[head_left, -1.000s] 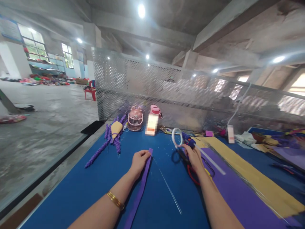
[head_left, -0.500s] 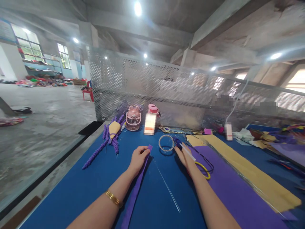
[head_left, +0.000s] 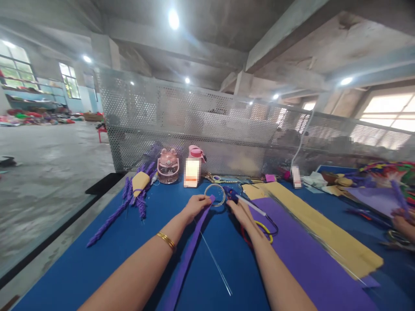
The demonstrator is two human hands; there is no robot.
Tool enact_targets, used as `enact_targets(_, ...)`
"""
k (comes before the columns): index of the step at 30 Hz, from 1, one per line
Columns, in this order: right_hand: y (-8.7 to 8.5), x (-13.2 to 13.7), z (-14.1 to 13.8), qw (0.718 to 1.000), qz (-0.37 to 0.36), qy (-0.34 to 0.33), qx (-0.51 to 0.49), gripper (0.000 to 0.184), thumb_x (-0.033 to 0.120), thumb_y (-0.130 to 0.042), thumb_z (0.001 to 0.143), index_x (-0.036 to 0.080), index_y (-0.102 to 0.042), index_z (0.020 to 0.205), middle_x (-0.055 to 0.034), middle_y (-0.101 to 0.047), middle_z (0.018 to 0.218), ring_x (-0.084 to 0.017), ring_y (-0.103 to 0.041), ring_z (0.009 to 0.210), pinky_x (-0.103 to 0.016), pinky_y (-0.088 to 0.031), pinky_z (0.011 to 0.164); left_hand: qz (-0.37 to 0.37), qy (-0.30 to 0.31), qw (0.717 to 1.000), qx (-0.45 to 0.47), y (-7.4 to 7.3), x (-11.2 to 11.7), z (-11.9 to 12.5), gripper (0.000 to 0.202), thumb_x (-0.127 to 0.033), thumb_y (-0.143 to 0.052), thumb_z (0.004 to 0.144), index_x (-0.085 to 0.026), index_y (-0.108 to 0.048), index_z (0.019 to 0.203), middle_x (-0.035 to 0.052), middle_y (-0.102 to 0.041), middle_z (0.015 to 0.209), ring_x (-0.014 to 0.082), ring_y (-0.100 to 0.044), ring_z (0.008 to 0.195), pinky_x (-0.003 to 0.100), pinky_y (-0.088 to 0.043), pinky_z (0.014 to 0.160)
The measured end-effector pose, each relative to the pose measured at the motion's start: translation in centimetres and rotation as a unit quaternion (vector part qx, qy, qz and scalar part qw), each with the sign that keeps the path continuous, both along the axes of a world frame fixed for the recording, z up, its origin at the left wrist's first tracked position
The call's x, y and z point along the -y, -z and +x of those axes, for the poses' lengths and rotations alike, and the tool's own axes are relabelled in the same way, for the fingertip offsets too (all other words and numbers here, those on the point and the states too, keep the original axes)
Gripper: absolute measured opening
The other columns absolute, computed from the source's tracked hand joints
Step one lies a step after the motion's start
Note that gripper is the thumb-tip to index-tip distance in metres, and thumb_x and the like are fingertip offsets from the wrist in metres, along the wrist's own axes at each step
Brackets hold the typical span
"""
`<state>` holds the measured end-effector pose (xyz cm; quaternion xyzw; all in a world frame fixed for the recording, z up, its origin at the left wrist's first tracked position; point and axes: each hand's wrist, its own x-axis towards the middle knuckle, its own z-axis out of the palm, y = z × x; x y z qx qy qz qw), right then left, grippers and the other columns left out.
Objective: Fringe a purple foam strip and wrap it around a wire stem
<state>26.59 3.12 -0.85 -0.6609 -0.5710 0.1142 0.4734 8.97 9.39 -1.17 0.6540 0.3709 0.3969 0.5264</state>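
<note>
My left hand (head_left: 197, 205) pinches the top end of a long purple strip (head_left: 191, 252), which runs down toward the near edge of the table. A hot glue gun (head_left: 231, 194) with a pale glue stick (head_left: 254, 206) out of its back is in my right hand (head_left: 239, 211); its fingers curl at the handle, partly hidden. Between the hands, just beyond the strip's end, is a thin whitish ring (head_left: 215, 185). Several thin shiny wires (head_left: 218, 267) lie below my left hand. Under my right forearm shows a yellow loop-shaped handle (head_left: 267, 233) with a red part beside it.
Purple sheets (head_left: 292, 255) and yellow sheets (head_left: 311, 220) cover the table's right side. Braided purple stems with a yellow wrap (head_left: 141, 183) lie at left. A pink bottle (head_left: 168, 168) and a phone-like upright (head_left: 192, 172) stand before the perforated screen (head_left: 136, 125). Another person's hand (head_left: 403, 221) is at far right.
My left hand has brought the strip's end rightward, close to the ring. The glue gun in my right hand has turned slightly. The view has shifted right, and another person's hand now shows.
</note>
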Motion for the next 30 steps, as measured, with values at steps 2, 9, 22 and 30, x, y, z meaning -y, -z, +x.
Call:
enact_targets(2, 0.0, -0.1, 0.1, 1.0, -0.001, 0.004, 0.002, 0.019, 0.034, -0.044, 0.068, 0.02, -0.055, 0.065, 0.0017, -0.053, 0.058, -0.017, -0.049, 0.06, -0.025, -0.034, 0.054, -0.009, 0.0, 1.0, 0.005, 0.0, 0.1, 0.5, 0.026, -0.038, -0.064, 0.06, -0.012, -0.065, 0.063, -0.0026, -0.05, 0.049, 0.0066, -0.037, 0.043, 0.021, -0.025, 0.043)
enact_targets(9, -1.1, 0.6, 2.2, 1.0, 0.013, 0.028, -0.004, 0.019, 0.035, -0.046, 0.066, 0.02, -0.058, 0.068, 0.0029, -0.053, 0.058, -0.017, -0.048, 0.058, -0.025, -0.034, 0.055, -0.036, -0.045, 0.998, -0.003, 0.6, -1.5, 1.2, 0.024, -0.036, -0.066, 0.056, -0.012, -0.064, 0.057, -0.0028, -0.049, 0.044, 0.0068, -0.037, 0.04, 0.022, -0.024, 0.042)
enact_targets(22, -2.1, 2.0, 3.7, 0.99, 0.045, 0.09, -0.099, 0.027, 0.04, -0.048, 0.069, 0.018, -0.061, 0.076, 0.004, -0.047, 0.046, -0.016, -0.049, 0.046, -0.025, -0.037, 0.046, -0.034, -0.044, 0.997, -0.044, 0.6, -3.9, 3.4, 0.02, -0.033, -0.066, 0.054, -0.014, -0.061, 0.051, -0.005, -0.045, 0.04, 0.0067, -0.036, 0.038, 0.021, -0.023, 0.041)
enact_targets(30, -2.0, 2.0, 3.0, 0.993, 0.041, 0.066, -0.085, 0.026, 0.04, -0.047, 0.07, 0.019, -0.062, 0.073, 0.0049, -0.048, 0.045, -0.016, -0.049, 0.048, -0.025, -0.037, 0.05, 0.004, -0.041, 0.998, -0.057, 0.0, -3.8, 3.5, 0.013, -0.025, -0.065, 0.053, -0.016, -0.06, 0.046, -0.0042, -0.048, 0.041, 0.0083, -0.039, 0.04, 0.021, -0.024, 0.042)
